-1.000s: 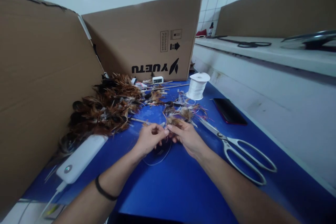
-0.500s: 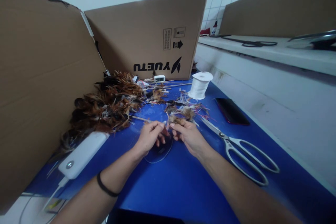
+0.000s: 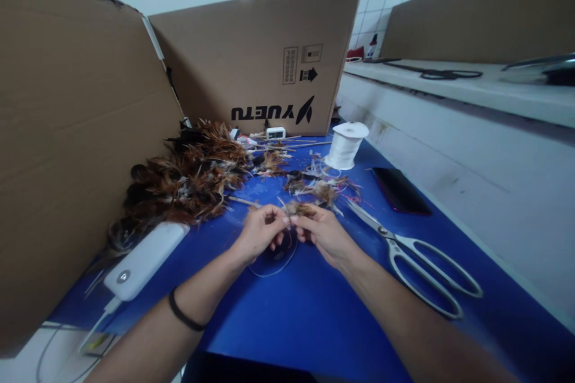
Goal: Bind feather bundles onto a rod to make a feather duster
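Head view: a small, fluffy tuft of brown feathers (image 3: 297, 209) is pinched by the fingers of the left hand (image 3: 260, 231) and the right hand (image 3: 327, 234), above the smooth blue bench (image 3: 296, 317), where large silver metal scissors (image 3: 392, 238) are laid.

Bare forearms (image 3: 164, 335) angled inward, left grip (image 3: 261, 231) just beside right grip (image 3: 325, 234), both pinching

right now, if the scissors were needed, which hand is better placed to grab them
Right, probably: the scissors lie beside the right forearm, handles toward the person, while the left hand would have to cross that arm. The right hand seems to pinch a feather tuft, so it needs freeing.
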Demonstrator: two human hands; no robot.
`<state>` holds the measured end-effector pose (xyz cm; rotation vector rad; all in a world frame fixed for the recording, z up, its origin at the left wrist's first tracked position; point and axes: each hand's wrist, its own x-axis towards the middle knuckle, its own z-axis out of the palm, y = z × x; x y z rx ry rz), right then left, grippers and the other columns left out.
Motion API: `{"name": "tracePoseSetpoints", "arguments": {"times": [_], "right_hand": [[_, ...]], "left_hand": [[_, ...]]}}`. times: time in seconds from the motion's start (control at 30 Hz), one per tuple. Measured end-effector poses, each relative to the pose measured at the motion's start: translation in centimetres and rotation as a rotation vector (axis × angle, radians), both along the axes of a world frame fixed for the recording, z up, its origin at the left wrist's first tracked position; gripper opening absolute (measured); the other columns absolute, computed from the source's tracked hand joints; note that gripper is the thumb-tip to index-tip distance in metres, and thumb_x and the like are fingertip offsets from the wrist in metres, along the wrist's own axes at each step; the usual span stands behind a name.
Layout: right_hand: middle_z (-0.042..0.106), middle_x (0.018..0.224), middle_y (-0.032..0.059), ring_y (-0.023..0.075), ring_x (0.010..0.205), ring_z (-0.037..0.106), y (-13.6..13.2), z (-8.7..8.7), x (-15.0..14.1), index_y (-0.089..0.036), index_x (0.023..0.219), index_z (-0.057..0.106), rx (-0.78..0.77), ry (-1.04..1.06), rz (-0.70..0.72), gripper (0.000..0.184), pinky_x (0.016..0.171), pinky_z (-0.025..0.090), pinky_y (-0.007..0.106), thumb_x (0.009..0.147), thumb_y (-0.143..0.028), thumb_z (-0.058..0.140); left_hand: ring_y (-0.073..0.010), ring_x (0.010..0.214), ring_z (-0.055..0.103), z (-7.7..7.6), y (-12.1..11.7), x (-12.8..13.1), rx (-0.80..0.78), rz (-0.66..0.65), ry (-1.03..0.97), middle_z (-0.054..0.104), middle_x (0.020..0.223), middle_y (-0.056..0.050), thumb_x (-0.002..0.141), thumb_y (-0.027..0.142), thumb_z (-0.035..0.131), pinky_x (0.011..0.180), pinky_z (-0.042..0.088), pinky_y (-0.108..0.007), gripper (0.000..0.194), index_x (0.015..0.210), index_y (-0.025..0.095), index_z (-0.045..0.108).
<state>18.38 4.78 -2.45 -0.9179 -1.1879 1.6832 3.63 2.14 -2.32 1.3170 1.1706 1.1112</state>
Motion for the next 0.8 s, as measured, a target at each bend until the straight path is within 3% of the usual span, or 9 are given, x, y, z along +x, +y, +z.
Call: {"name": "tracePoseSetpoints", "arguments": {"times": [0.27, 0.57, 0.8], "right_hand": [[0.051, 0.054, -0.0053, 0.0066, 0.045, 0.042, 0.28, -0.07, 0.12, -0.017, 0.069, 0.055, -0.089, 0.122, 0.004, 0.020, 0.044, 0.033, 0.022, 0.061, -0.026, 0.070], [0.057, 0.061, -0.0015, 0.0062, 0.046, 0.042, 0.39, -0.01, 0.31, -0.016, 0.071, 0.059, -0.118, 0.136, 0.047, 0.017, 0.045, 0.033, 0.022, 0.064, -0.027, 0.069], [0.057, 0.060, -0.0011, 0.0069, 0.047, 0.044, 0.08, 0.12, 0.18, -0.016, 0.069, 0.057, -0.130, 0.109, 0.101, 0.021, 0.045, 0.033, 0.022, 0.061, -0.029, 0.071]], "left_hand": [[-0.0054, 0.039, 0.042, 0.44, -0.20, 0.36, 0.016, -0.043, -0.069, 0.048, 0.049, 0.006, 0.076, 0.042, 0.056, 0.035, 0.032, -0.015, 0.027, 0.077, 0.017, 0.045], [-0.0058, 0.041, 0.046, 0.82, -0.15, 0.34, -0.093, 0.073, -0.160, 0.050, 0.058, 0.005, 0.074, 0.040, 0.056, 0.033, 0.032, -0.015, 0.024, 0.076, 0.017, 0.049], [-0.0044, 0.039, 0.043, 0.97, -0.26, 0.43, -0.085, 0.012, -0.189, 0.050, 0.055, 0.005, 0.071, 0.043, 0.062, 0.034, 0.032, -0.014, 0.031, 0.076, 0.016, 0.050]]}}
